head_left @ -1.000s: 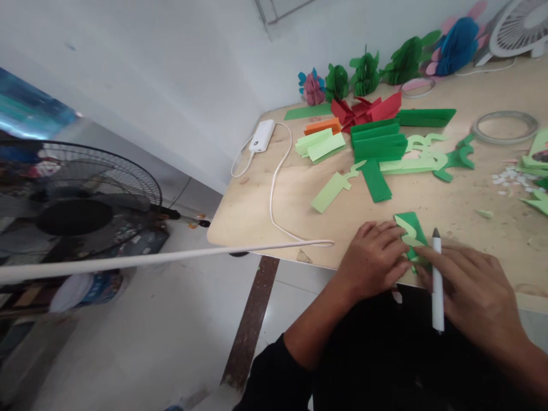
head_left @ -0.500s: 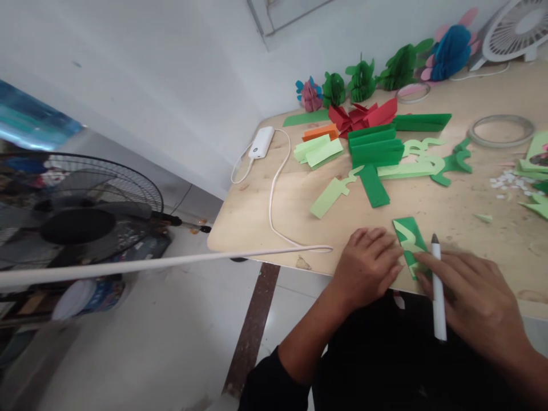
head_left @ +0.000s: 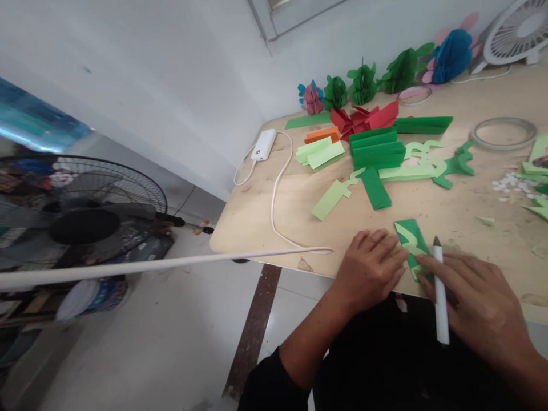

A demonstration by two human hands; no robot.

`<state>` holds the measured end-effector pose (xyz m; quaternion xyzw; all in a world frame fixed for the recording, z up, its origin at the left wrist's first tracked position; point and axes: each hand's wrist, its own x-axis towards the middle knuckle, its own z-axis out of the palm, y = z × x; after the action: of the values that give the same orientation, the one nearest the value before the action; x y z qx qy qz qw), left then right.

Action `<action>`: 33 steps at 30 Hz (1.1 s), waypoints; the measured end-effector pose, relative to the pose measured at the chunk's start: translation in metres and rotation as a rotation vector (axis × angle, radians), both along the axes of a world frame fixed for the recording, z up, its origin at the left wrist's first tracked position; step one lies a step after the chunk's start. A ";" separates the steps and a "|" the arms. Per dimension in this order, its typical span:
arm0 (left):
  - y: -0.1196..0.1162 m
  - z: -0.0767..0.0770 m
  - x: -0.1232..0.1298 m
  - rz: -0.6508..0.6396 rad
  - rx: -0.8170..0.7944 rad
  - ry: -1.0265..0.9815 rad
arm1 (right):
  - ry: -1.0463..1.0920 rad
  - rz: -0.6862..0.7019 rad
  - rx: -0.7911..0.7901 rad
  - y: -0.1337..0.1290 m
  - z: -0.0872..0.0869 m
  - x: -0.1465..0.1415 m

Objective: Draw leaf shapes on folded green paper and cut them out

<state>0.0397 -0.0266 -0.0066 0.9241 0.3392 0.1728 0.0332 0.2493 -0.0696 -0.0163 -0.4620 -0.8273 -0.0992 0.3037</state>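
Tabletop: green paper touching left hand

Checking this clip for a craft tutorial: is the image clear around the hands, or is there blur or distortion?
In the head view, the left hand and right hand look reasonably sharp under soft, even light; the wide lens tilts the scene and stretches the white cord toward the left edge.

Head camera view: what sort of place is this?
Probably a paper-craft workspace indoors: a wooden table holds cut green and red paper, honeycomb paper decorations line its far edge, and a pedestal fan stands alongside.
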 end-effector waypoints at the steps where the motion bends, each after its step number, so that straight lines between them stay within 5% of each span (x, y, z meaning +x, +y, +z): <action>1: 0.000 0.000 0.000 -0.001 -0.003 0.004 | 0.001 -0.001 -0.005 0.000 0.000 0.000; 33: -0.004 0.006 0.008 0.066 -0.050 0.044 | 0.014 0.005 -0.012 -0.001 -0.003 0.003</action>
<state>0.0476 -0.0307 -0.0002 0.9149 0.3743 0.1451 0.0431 0.2522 -0.0708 -0.0190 -0.4623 -0.8270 -0.0904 0.3068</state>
